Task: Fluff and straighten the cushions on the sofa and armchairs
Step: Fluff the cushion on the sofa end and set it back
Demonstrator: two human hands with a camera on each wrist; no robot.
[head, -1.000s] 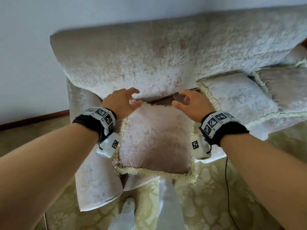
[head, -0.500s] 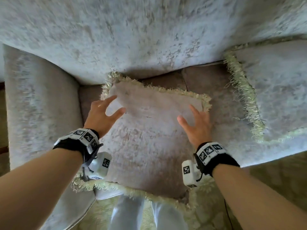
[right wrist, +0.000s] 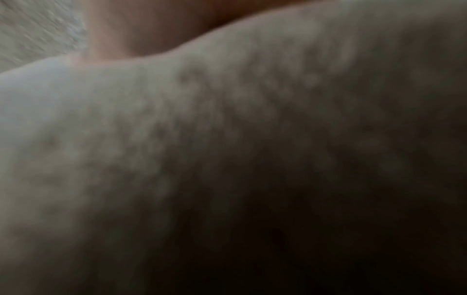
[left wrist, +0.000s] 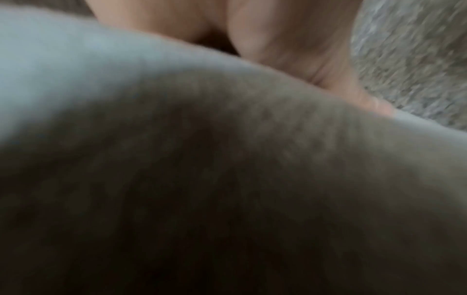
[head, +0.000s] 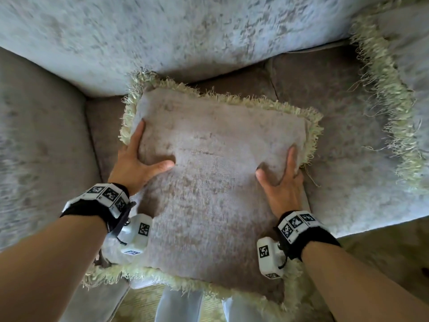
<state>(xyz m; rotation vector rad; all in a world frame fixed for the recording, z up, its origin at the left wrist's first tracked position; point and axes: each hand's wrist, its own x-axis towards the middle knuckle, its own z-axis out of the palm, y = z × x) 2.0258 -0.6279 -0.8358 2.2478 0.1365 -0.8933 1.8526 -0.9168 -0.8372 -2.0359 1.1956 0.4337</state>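
A beige cushion with a pale green fringe lies flat on the sofa seat, its near edge hanging over the front. My left hand grips its left side, thumb pressed into the top and fingers along the edge. At the opposite edge my right hand holds it the same way, and the fabric bulges between the two thumbs. Each wrist view is blurred and filled with the cushion, with only part of a hand at the top.
The sofa backrest rises just behind the cushion and the armrest closes off the left. A second fringed cushion lies at the right. My white trouser legs stand against the sofa front on patterned carpet.
I have leaned in closer over the sofa. Both hands went from hovering open above the cushion to pressing down and gripping its two sides.
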